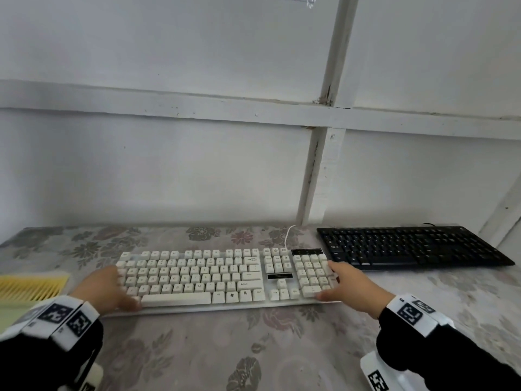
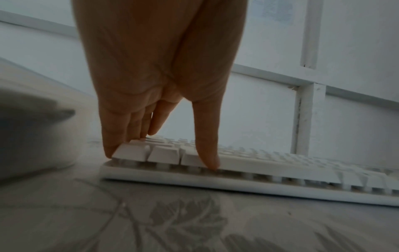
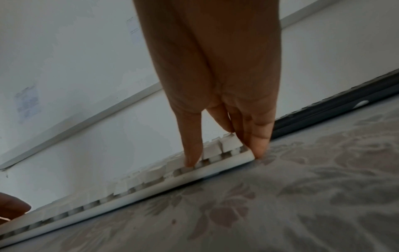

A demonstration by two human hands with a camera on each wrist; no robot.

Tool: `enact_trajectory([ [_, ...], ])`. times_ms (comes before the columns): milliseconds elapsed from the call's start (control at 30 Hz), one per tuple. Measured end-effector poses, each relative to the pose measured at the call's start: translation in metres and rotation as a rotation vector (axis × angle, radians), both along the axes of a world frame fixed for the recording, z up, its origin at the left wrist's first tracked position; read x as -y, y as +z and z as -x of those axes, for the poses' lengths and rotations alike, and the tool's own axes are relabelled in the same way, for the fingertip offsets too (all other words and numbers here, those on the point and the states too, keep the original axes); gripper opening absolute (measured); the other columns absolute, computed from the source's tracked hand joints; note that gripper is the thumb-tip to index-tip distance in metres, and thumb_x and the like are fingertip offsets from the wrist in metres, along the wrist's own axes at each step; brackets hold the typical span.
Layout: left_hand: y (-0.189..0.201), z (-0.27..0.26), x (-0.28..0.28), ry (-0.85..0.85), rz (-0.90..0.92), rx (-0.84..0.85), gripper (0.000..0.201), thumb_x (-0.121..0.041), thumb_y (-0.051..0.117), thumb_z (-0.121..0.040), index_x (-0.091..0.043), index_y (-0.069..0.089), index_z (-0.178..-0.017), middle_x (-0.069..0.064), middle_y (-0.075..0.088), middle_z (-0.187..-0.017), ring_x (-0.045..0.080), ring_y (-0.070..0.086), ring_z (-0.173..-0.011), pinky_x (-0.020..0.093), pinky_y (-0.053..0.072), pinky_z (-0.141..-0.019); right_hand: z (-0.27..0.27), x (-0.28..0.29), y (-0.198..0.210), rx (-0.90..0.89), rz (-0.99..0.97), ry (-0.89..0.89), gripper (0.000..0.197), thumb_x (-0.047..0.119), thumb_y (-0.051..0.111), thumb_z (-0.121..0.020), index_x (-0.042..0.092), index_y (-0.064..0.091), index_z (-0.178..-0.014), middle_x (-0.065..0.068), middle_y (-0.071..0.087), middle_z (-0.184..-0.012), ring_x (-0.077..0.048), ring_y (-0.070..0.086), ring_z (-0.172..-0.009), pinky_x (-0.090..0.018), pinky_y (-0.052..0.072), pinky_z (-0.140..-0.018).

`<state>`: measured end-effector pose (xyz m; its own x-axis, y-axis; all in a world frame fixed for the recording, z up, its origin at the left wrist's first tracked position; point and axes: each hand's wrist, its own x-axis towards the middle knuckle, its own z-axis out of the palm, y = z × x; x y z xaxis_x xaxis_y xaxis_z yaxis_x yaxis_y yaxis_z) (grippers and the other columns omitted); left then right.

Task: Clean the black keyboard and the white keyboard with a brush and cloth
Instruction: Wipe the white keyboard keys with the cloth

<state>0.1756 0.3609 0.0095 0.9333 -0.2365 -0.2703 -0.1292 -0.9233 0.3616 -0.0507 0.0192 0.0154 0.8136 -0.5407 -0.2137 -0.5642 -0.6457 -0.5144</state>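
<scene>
The white keyboard lies flat on the flowered table, square to the person and near the front edge. The left hand takes its left end, fingers straight along the side, thumb resting on the front row of keys. The right hand mirrors it at the number-pad end, fingers straight down the edge with tips on the cloth, thumb on the keys. Neither hand curls round anything. This looks like positioning or lifting the board: best to get fingertips under the base at both ends and keep pressure even, so it does not twist or drag the tablecloth. Mind the white cable behind. The black keyboard sits just beside, to the right and further back; the yellow brush waits at the left, near the left hand
</scene>
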Motion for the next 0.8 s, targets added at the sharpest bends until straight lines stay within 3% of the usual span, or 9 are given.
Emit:
enact_trajectory([
  [167, -0.001, -0.017, 0.007, -0.011, 0.019, 0.030, 0.072, -0.019, 0.085, -0.061, -0.001, 0.051, -0.122, 0.016, 0.055, -0.126, 0.028, 0.053, -0.113, 0.027, 0.039, -0.091, -0.017, 0.005, -0.001, -0.004, 0.031, -0.007, 0.057, 0.024, 0.077, -0.077, 0.012, 0.051, -0.127, -0.004, 0.051, -0.122, -0.015, 0.051, -0.102, -0.023, 0.042, -0.090],
  [367, -0.005, -0.036, 0.022, -0.001, -0.010, 0.089, 0.082, -0.031, 0.082, -0.066, -0.005, 0.042, -0.132, 0.013, 0.049, -0.135, 0.026, 0.048, -0.122, 0.028, 0.036, -0.098, -0.039, 0.014, -0.007, -0.042, 0.121, -0.005, 0.059, 0.031, 0.071, -0.082, 0.010, 0.045, -0.130, -0.008, 0.047, -0.127, -0.020, 0.049, -0.113, -0.024, 0.039, -0.092],
  [500, -0.008, -0.048, 0.030, -0.002, 0.009, 0.105, 0.078, -0.032, 0.082, -0.066, -0.007, 0.046, -0.130, 0.012, 0.052, -0.132, 0.026, 0.050, -0.120, 0.029, 0.038, -0.097, -0.053, 0.022, -0.012, -0.048, 0.147, -0.015, 0.051, 0.032, 0.070, -0.083, 0.010, 0.048, -0.123, -0.009, 0.050, -0.123, -0.018, 0.049, -0.104, -0.023, 0.040, -0.084],
  [800, -0.016, -0.063, 0.041, 0.006, -0.002, 0.133, 0.075, -0.038, 0.076, -0.072, -0.005, 0.043, -0.131, 0.012, 0.050, -0.133, 0.027, 0.049, -0.121, 0.029, 0.038, -0.097, -0.073, 0.032, -0.018, -0.117, 0.196, -0.040, 0.050, 0.036, 0.064, -0.086, 0.006, 0.047, -0.123, -0.012, 0.048, -0.124, -0.027, 0.047, -0.114, -0.030, 0.041, -0.094],
])
